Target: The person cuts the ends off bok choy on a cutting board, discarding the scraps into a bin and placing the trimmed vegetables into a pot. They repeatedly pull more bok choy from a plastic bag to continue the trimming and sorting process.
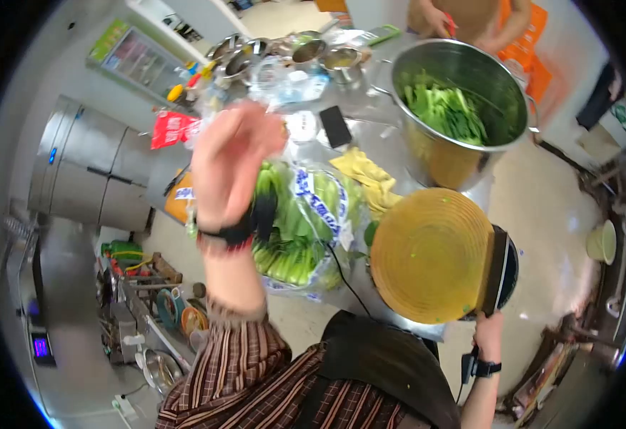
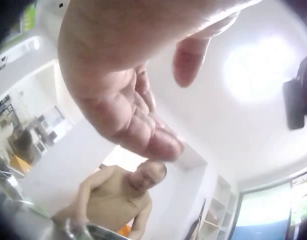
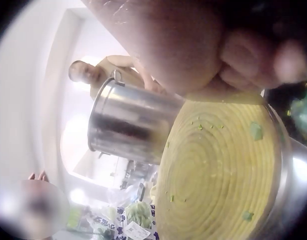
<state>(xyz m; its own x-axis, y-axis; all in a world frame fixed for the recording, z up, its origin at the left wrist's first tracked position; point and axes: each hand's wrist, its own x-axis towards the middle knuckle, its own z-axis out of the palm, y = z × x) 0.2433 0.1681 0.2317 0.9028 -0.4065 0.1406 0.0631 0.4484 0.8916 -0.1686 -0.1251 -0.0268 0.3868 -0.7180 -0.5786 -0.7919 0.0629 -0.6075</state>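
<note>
My right hand (image 1: 489, 334) grips the handle of a cleaver (image 1: 499, 268), whose blade stands along the right edge of a round yellow chopping board (image 1: 427, 250). Small green scraps dot the board in the right wrist view, where the curled fingers (image 3: 241, 52) show above it. Raised over the bagged leafy greens (image 1: 291, 250), my left hand (image 1: 234, 161) is blurred and holds nothing. Its fingers bend loosely with the thumb apart in the left wrist view. A tall steel pot (image 1: 449, 161) behind the board contains cut greens (image 1: 445, 114).
A yellow cloth (image 1: 366, 175) lies between the bag and the pot. Farther back are a dark phone (image 1: 336, 126), a red packet (image 1: 171, 129) and several steel bowls (image 1: 309, 51). Another person (image 1: 470, 21) stands behind the pot.
</note>
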